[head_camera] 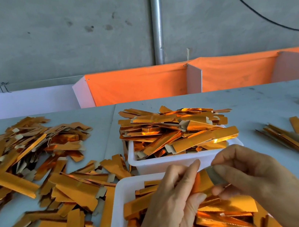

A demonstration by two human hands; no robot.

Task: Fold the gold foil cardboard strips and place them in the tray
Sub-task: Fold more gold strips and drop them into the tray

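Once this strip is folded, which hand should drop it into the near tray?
Probably the left hand. It grips the gold strip along most of its length, directly above the near tray. The right hand only pinches the strip's grey end, so it can let go first.

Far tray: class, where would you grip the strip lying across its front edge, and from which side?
Probably the right end of the strip, taken from the right. That end juts past the rim of the far tray, clear of the heap; its left end is tucked among others.
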